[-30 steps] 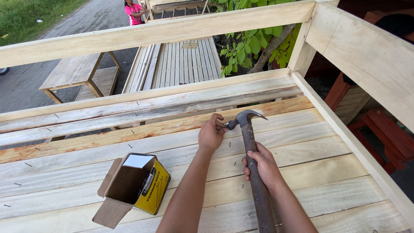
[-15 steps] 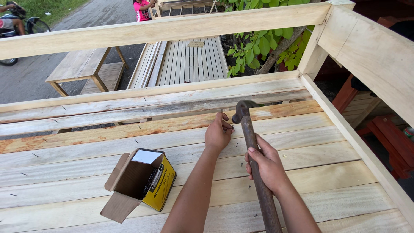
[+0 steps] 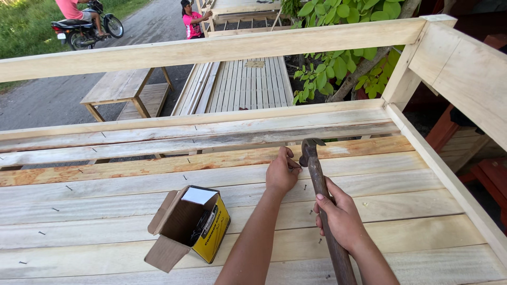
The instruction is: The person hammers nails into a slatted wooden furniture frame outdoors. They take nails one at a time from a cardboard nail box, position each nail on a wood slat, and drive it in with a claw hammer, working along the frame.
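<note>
My left hand (image 3: 282,173) rests on a pale wooden slat (image 3: 369,166), its fingertips pinched together just left of the hammer's head, as if on a small nail that I cannot make out. My right hand (image 3: 342,216) grips the dark worn handle of a claw hammer (image 3: 318,179). The hammer's head hovers right beside my left fingers, over the slat. An open yellow cardboard box of nails (image 3: 198,224) sits on the slats to the left of my left forearm.
The slatted wooden platform (image 3: 105,232) has a rail (image 3: 211,50) across the back and another on the right (image 3: 465,68). Nail heads dot the slats. Beyond are a wooden bench (image 3: 124,89), stacked slatted panels, leafy branches, a person in pink and a motorbike rider on the road.
The view has shifted slightly. The hammer's head has come down closer to my left fingertips. A motorbike rider has entered at the top left.
</note>
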The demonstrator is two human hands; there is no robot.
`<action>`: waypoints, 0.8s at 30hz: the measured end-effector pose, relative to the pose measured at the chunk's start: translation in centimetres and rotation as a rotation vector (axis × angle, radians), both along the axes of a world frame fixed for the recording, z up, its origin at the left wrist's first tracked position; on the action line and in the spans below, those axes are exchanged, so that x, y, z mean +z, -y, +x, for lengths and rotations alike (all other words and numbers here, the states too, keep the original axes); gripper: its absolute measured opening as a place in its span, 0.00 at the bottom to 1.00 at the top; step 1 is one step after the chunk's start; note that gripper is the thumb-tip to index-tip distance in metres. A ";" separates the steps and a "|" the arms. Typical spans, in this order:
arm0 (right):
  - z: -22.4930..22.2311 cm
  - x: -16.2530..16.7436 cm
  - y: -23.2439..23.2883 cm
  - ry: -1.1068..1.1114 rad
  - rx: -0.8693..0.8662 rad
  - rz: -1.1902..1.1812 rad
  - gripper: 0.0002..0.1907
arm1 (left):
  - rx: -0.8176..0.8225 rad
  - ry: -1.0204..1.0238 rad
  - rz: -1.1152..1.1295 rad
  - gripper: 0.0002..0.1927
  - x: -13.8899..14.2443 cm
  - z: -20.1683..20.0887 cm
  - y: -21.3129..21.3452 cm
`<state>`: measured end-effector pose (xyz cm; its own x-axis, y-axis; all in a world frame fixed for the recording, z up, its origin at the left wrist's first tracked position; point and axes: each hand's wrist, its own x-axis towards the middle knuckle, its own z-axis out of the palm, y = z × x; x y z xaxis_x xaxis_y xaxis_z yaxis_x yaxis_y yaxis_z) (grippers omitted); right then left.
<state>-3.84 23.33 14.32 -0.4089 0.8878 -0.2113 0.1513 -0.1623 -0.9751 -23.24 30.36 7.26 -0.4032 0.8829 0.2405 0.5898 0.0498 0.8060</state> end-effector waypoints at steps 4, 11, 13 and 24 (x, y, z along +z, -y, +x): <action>0.3 0.4 0.3 -0.075 0.001 0.073 0.31 | -0.010 0.026 0.043 0.23 -1.1 -0.2 -0.3; 0.6 1.1 0.7 -0.031 0.023 0.041 0.30 | -0.005 0.394 0.422 0.25 -3.7 -2.2 -1.6; 1.1 1.2 0.8 -0.150 0.005 0.091 0.32 | 0.063 0.487 0.427 0.22 -4.4 -2.6 -2.0; 0.9 0.9 0.5 -0.137 -0.039 0.090 0.31 | 0.093 0.384 0.492 0.22 -5.3 -2.6 -2.2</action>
